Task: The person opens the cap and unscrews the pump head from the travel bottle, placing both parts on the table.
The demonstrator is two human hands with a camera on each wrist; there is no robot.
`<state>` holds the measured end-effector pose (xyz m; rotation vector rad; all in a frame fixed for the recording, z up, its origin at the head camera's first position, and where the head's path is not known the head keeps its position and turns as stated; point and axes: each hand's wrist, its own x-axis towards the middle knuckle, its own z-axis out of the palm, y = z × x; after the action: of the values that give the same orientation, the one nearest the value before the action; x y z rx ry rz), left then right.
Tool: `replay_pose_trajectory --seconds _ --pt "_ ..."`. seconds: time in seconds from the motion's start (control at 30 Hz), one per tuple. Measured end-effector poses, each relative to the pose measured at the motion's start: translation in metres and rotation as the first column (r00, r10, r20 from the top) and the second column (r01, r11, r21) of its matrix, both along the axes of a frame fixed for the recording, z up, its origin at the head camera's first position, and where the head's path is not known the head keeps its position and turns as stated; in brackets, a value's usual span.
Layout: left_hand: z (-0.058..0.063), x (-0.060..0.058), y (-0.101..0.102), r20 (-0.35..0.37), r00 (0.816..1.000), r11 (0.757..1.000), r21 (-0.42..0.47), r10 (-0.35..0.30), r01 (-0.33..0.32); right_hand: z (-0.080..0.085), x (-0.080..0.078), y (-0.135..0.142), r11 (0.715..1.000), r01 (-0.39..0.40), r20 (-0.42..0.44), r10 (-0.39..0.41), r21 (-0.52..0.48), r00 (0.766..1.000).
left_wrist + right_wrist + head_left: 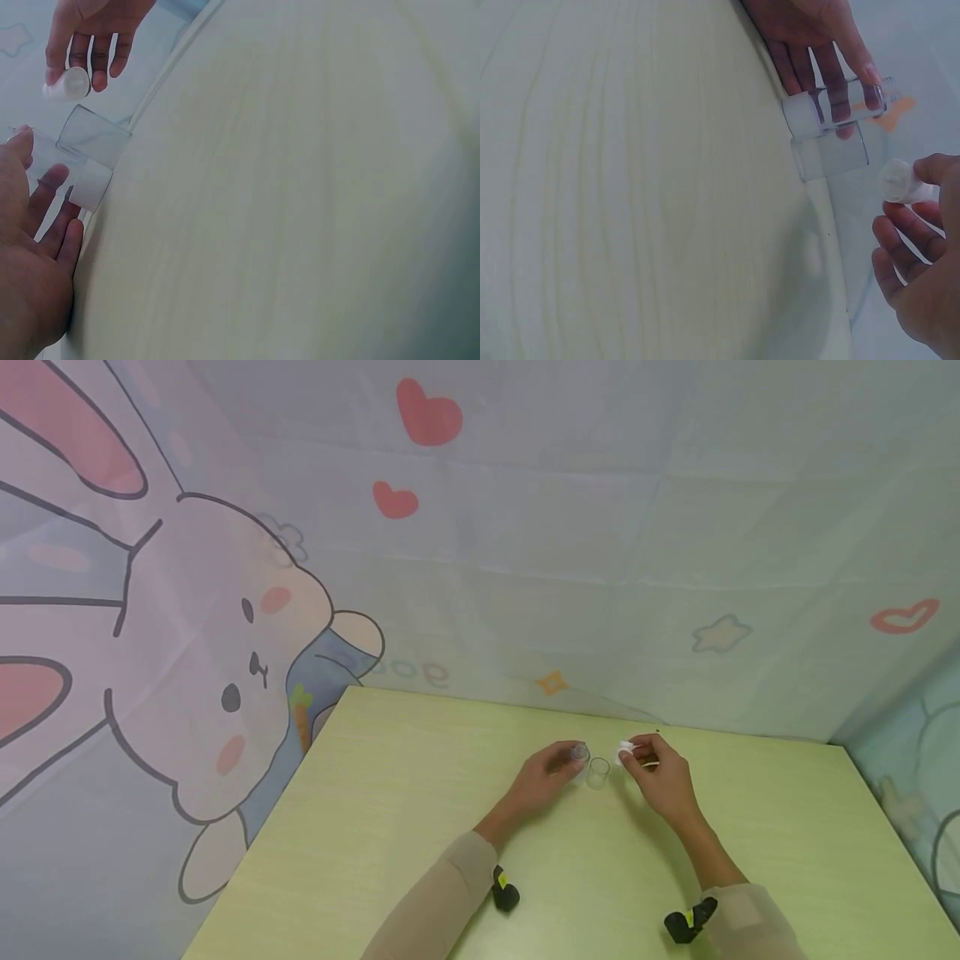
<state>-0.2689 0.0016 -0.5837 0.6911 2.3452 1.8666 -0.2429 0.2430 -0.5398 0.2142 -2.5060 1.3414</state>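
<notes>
My left hand [542,779] grips a slim clear bottle [847,103] between thumb and fingers. The bottle stands upright, its white lower section [802,115] close to the tabletop and its narrow threaded neck uncovered at the top. Beside it is a wider clear cup [831,152], an empty-looking cylinder with its rim upward, untouched by the right hand. My right hand [667,781] pinches a small white cap [900,181] between thumb and fingers. This cap is held in the air to the right of the cup, its round end facing the bottle side.
A pale yellow-green table [420,793] spreads under both hands. Close behind its far edge hangs a printed cloth backdrop [525,568] with a rabbit and hearts. Small black devices [506,893] sit at both wrists.
</notes>
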Motion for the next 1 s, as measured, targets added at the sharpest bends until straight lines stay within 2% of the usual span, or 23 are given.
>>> replay_pose_trajectory --seconds 0.63,1.0 --pt "-0.0021 -0.0009 -0.0020 0.013 1.000 1.000 0.001 -0.018 0.018 -0.0055 -0.0007 0.0028 0.999 0.002 0.100 -0.007 0.053 0.995" --pt "0.0015 -0.0002 -0.0026 0.024 0.999 1.000 0.001 -0.024 0.024 -0.0073 -0.0005 0.0031 0.996 -0.002 0.114 -0.008 0.086 0.993"
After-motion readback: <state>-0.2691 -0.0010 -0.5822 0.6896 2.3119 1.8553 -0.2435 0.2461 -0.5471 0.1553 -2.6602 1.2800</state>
